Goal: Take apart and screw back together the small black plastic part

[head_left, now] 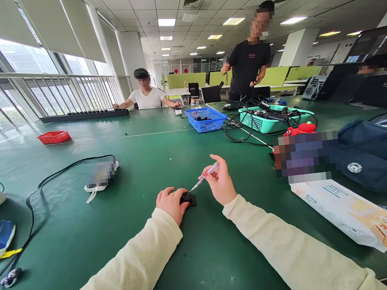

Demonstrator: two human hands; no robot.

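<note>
A small black part (192, 200) lies on the green table (117, 214) in front of me. My left hand (173, 204) is closed on it from the left, thumb and fingers around its near and far sides. A screwdriver with a clear handle (211, 169) is pinched in my right hand (220, 181). Its thin metal shaft slants down to the left, and the tip is at the top of the black part. Whether the tip touches it is too small to tell.
A blue basket (207, 124) and a green basket of cables (264, 125) stand farther back. Left are a red tray (54, 137) and a phone with a cable (102, 175). Right lie a tissue pack (347, 209) and a dark bag (380, 156). Two people are across the table.
</note>
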